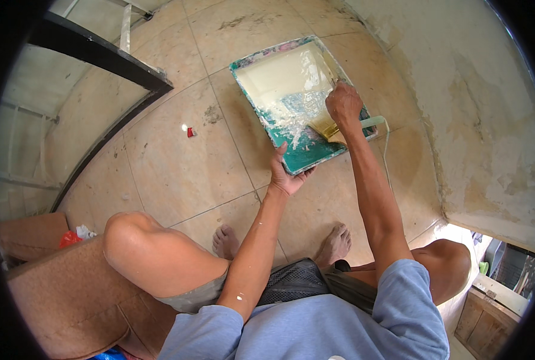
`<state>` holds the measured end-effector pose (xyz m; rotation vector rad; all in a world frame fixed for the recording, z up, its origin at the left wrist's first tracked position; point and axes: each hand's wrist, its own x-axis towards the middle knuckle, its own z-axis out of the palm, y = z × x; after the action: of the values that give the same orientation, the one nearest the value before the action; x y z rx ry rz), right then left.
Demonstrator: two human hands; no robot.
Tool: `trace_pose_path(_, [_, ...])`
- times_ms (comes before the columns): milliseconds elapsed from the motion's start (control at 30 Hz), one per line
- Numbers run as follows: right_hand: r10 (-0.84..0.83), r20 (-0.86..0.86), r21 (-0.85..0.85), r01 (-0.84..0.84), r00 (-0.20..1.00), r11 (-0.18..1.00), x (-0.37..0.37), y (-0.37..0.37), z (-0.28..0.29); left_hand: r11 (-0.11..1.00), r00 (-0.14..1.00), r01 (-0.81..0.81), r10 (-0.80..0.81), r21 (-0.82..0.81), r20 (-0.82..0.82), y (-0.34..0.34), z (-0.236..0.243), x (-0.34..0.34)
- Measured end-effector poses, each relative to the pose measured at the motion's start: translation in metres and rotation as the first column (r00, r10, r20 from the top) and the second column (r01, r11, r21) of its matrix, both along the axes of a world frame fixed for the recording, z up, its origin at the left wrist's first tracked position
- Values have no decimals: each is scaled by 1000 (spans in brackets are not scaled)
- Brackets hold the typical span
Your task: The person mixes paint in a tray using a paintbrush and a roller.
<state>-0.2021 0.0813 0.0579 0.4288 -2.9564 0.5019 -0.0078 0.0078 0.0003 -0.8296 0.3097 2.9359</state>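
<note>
While the left hand (287,174) grips the near corner of a green paint tray (297,96) on the tiled floor (177,168), the right hand (343,103) closes around a paint roller (330,128) resting in the tray. Cream paint fills the tray's far end, beside a patchy wall (483,102).

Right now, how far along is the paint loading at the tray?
Done: the green paint tray sits on the tiled floor with cream paint pooled in its far end, and its ribbed slope is smeared. In hand: the left hand steadies the tray's near corner while the right hand works a flat pale tool on the slope. Left: the patchy wall looks uncoated.
</note>
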Motion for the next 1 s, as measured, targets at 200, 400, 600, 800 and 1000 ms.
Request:
trace_pose_path(200, [14,113,-259,16,993,966,5,3,-10,1000,1000,-2,2,13,7,0,-1,0])
trace_pose_path(400, [24,176,-273,25,984,962,10,-4,-17,1000,1000,9,-9,5,3,0,-1,0])
trace_pose_path(600, [-19,87,-306,44,996,951,7,0,-17,1000,1000,10,-10,29,-11,-2,-2,1])
trace_pose_path(800, [107,139,-367,-49,985,929,18,-10,-31,1000,1000,-5,5,27,16,1,-1,0])
trace_pose_path(1000, [28,130,-355,20,991,935,9,-8,-17,999,1000,2,-2,42,-6,-2,-3,1])
